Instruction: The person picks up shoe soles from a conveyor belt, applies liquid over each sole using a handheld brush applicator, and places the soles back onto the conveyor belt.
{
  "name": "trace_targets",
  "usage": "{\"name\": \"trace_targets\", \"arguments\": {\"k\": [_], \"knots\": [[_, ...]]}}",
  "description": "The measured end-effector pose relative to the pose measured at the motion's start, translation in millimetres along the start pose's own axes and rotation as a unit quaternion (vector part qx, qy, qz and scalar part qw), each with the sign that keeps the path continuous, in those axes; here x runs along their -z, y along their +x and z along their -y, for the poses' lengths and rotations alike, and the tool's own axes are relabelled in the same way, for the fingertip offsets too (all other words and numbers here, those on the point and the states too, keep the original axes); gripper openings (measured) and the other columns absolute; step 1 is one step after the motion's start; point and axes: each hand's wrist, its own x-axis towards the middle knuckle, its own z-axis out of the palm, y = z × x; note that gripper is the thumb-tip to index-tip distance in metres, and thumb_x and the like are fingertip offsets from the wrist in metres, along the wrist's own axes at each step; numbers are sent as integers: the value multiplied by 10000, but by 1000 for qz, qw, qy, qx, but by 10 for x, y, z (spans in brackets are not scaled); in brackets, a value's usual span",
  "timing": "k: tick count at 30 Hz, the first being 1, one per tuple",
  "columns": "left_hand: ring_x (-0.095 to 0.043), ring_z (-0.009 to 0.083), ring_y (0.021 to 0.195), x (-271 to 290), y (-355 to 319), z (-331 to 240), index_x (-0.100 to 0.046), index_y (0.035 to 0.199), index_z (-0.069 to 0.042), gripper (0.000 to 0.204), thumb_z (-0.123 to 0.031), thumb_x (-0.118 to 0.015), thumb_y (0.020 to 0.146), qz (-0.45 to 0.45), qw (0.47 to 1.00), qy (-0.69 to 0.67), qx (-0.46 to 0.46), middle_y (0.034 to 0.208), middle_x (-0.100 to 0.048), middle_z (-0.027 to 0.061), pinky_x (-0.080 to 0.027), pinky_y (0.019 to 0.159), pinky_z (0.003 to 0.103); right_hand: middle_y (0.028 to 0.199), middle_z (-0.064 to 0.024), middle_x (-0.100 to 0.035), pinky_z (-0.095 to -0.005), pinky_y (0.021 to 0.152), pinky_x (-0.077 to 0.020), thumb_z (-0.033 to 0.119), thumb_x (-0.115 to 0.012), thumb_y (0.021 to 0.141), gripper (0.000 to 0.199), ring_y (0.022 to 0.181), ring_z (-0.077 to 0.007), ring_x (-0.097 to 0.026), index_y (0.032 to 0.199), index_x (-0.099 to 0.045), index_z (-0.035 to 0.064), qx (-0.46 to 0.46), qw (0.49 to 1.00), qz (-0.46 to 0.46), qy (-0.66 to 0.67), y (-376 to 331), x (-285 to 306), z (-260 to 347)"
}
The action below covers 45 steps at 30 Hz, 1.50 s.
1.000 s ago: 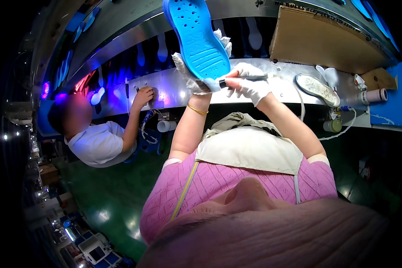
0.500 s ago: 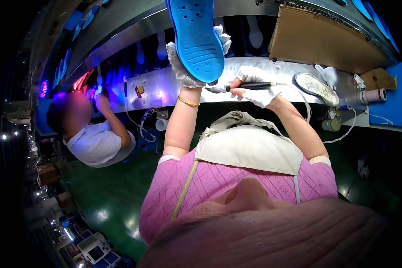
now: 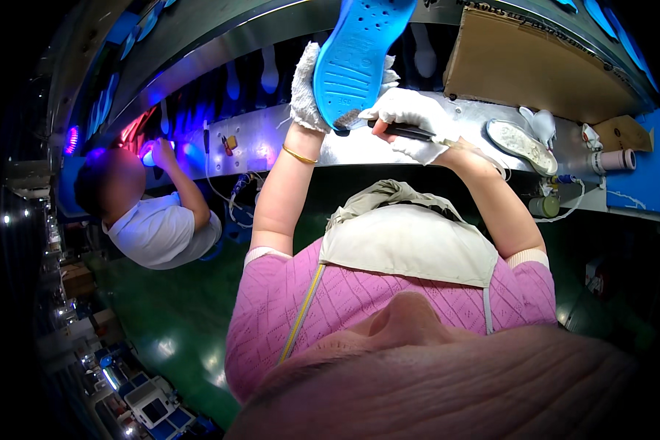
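Note:
A blue shoe sole (image 3: 359, 59) with small holes is held upright above the metal workbench (image 3: 271, 143). My left hand (image 3: 304, 92), in a white cotton glove, grips the sole from behind along its left edge. My right hand (image 3: 411, 121), also gloved in white, holds a dark-handled brush (image 3: 407, 132) whose tip touches the sole's lower end. A gold bangle sits on my left wrist.
A white shoe sole (image 3: 521, 143) lies on the bench to the right, near a white roll (image 3: 616, 160) and a small can (image 3: 544, 207). A brown cardboard sheet (image 3: 528, 66) leans behind. At the left a person in a white shirt (image 3: 161, 231) works under purple light.
The blue sole has been raised a little higher. My right hand with the brush has moved left to the sole's lower end. The person at the left reached further left along the bench.

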Motion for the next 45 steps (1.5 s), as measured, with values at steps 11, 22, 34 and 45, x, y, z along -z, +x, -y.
{"name": "trace_targets", "arguments": {"k": [11,22,34,45], "knots": [[-670,207,763,2,144,-22,-605,1058,-7,392,-363,-542,907,-140,976,123,112,932,-667,142,-576,656,306,795,-67,-649,-275,701,-508,-11,-693,685,103,756,-165,-628,756,-640,41,-179,964,58,186,90,209,-24],[-672,207,717,-168,207,17,-618,1040,-16,424,-409,-554,893,-122,959,161,199,901,-670,144,-574,621,314,806,-61,-644,-297,706,-502,11,-670,698,70,782,-184,-624,731,-629,57,-186,977,72,81,64,505,-22],[-497,413,1133,-146,-2,405,-373,1354,-7,756,-591,-392,873,11,995,-99,-31,1297,-459,254,-376,1004,511,790,-71,-668,-227,617,-504,42,-698,776,103,665,-104,-633,864,-663,1,-297,946,-80,97,-76,81,178],[-510,369,1127,17,-111,521,-374,1347,-4,780,-618,-371,866,-11,989,-141,-47,1274,-476,248,-391,1000,464,784,-79,-654,-260,629,-505,16,-747,699,174,669,-153,-627,853,-668,33,-106,973,-197,53,-12,-96,-20]]}}
